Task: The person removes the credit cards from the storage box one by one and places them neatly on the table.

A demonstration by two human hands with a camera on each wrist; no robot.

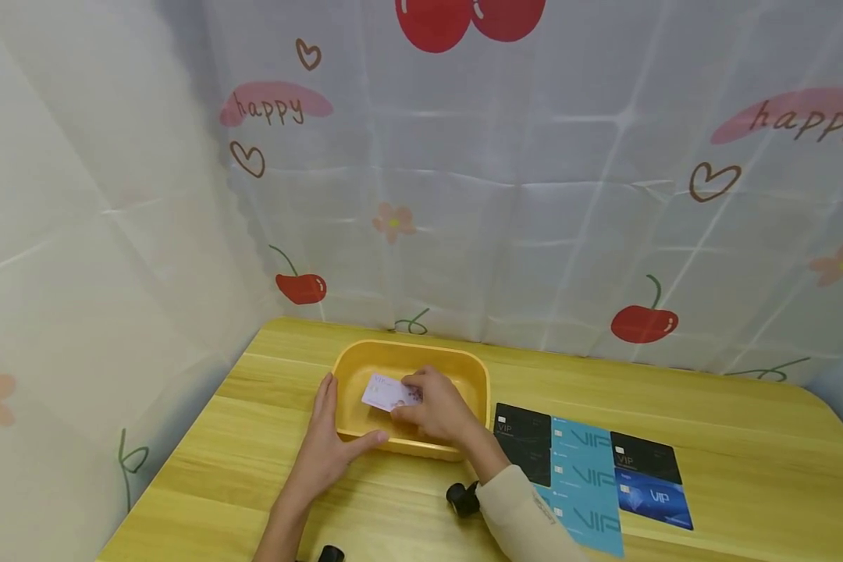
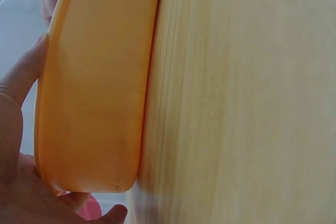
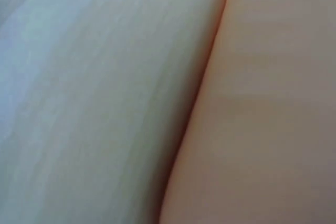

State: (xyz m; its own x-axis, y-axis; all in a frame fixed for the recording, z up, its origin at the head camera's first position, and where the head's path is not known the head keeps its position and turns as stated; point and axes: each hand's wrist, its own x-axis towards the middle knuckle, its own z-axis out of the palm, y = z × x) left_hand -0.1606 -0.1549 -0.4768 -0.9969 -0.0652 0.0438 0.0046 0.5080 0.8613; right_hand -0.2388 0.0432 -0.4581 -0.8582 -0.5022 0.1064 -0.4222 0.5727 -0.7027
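Observation:
A yellow plastic basin [image 1: 478, 375] stands on the table. Inside its outline, my right hand [image 1: 437, 404] pinches a pale pink VIP card [image 1: 382, 392] by its right end, tilted over the basin's floor. My left hand [image 1: 329, 451] rests at the basin's near left corner, fingers straight along the left side and thumb at the front rim. The left wrist view shows that thumb [image 2: 29, 69] touching the rim of the orange-looking basin wall [image 2: 100, 87]. In the right wrist view only blurred skin and a pale surface show.
To the right lie black VIP cards [image 1: 523, 445], teal VIP cards [image 1: 583, 484], another black card [image 1: 646, 458] and a blue VIP card [image 1: 653, 499], edge to edge. A small black device [image 1: 461, 499] sits at the right wrist. A printed curtain [image 1: 520, 234] hangs behind the wooden table [image 1: 745, 453].

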